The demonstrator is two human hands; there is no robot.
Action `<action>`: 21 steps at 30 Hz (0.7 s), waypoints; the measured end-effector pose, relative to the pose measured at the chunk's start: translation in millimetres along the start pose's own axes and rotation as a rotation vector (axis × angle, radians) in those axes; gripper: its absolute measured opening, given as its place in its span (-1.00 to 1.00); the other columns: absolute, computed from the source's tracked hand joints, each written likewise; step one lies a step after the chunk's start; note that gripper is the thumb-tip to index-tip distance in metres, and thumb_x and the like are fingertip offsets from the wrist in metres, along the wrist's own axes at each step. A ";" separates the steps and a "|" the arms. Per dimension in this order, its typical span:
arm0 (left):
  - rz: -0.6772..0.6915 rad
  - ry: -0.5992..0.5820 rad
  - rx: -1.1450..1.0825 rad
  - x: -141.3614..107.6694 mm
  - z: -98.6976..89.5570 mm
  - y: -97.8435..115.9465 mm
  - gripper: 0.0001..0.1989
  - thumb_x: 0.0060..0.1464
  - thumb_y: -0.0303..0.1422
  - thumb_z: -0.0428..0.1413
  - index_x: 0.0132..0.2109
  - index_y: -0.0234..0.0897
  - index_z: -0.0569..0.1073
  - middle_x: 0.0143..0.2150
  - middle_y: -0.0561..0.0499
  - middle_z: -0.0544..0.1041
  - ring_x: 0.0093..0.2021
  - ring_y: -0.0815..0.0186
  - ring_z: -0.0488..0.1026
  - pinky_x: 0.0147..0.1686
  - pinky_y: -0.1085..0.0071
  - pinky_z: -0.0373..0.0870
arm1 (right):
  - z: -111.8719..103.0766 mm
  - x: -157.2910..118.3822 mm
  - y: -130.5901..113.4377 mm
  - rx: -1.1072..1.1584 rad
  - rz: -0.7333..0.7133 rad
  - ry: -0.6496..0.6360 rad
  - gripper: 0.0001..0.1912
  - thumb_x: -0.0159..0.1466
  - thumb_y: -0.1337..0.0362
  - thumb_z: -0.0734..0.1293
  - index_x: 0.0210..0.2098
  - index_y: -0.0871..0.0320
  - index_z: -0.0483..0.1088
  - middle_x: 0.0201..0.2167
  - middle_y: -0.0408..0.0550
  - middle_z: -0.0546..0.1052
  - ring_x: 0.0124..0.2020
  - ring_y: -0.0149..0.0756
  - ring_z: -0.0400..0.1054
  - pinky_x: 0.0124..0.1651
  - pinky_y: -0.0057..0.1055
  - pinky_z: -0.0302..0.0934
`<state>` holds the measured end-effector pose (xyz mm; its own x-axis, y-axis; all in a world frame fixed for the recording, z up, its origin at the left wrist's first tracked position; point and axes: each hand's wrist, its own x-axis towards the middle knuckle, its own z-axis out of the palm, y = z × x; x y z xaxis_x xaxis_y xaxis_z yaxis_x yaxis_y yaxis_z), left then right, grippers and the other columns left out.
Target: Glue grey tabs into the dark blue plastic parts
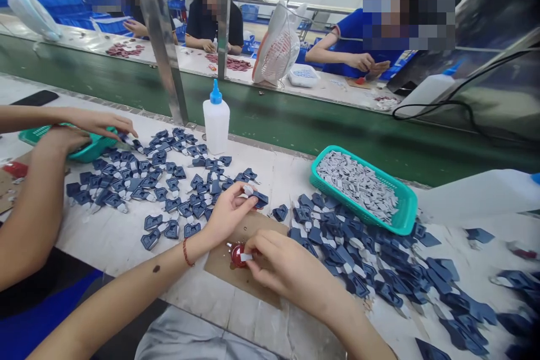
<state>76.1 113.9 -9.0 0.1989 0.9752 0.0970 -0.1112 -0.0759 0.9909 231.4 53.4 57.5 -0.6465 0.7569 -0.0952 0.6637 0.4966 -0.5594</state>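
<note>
My left hand (230,211) pinches a dark blue plastic piece (261,200) with a pale grey end, holding it just above a brown cardboard sheet (230,280). Between the fingertips of my right hand (284,264) is a small light grey tab (246,257). That tab is over a small round red dish (236,251) on the cardboard; whether it touches what is inside I cannot tell. Many dark blue pieces with grey ends (135,185) are spread to the left. More dark blue pieces (337,247) lie piled to the right.
A green basket (407,225) of small grey tabs stands at right. A white bottle with a blue cap (216,124) is upright ahead; another white bottle (481,197) lies at right. Beside me, a co-worker's hands (99,124) reach over another green basket (34,134). Other people work across the green divider (295,118).
</note>
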 end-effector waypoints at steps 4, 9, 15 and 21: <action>-0.038 -0.017 -0.137 -1.9 1.3 4.7 -0.73 0.11 -0.19 0.18 -0.15 -0.26 0.37 -0.24 0.03 0.46 -0.29 0.33 0.51 -0.16 0.38 0.49 | 4.3 4.0 3.8 -0.090 0.020 -0.030 -0.91 0.27 0.44 0.28 -0.27 0.17 0.40 -0.27 0.00 0.55 -0.25 -0.20 0.46 -0.24 -0.33 0.29; -0.060 -0.013 -0.223 -1.2 2.0 3.3 -0.70 0.04 -0.20 0.25 -0.16 -0.28 0.43 -0.21 0.00 0.47 -0.24 0.32 0.46 -0.14 0.39 0.46 | 7.0 6.3 4.3 -0.160 0.007 -0.035 -0.91 0.26 0.45 0.28 -0.32 0.16 0.39 -0.33 -0.02 0.53 -0.33 -0.21 0.43 -0.32 -0.33 0.26; -0.097 -0.045 -0.282 -1.5 4.8 5.1 -0.69 -0.02 -0.21 0.30 -0.21 -0.30 0.46 -0.22 -0.01 0.50 -0.24 0.33 0.48 -0.13 0.40 0.45 | -5.9 4.5 9.7 0.172 0.060 0.029 -0.92 0.26 0.39 0.30 -0.30 0.12 0.43 -0.35 -0.09 0.53 -0.35 -0.30 0.41 -0.31 -0.41 0.27; -0.135 -0.096 -0.301 -4.5 7.0 4.6 -0.63 -0.05 -0.17 0.32 -0.21 -0.29 0.41 -0.32 0.04 0.50 -0.40 0.38 0.48 -0.29 0.41 0.46 | -20.4 4.6 28.1 0.444 0.153 0.362 -0.91 0.24 0.26 0.32 -0.33 0.11 0.46 -0.38 -0.08 0.54 -0.41 -0.33 0.38 -0.32 -0.42 0.30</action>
<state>81.5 107.6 -4.2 0.3207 0.9471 -0.0107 -0.3573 0.1314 0.9247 254.7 79.5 58.2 -0.3346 0.9415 0.0412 0.4683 0.2041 -0.8597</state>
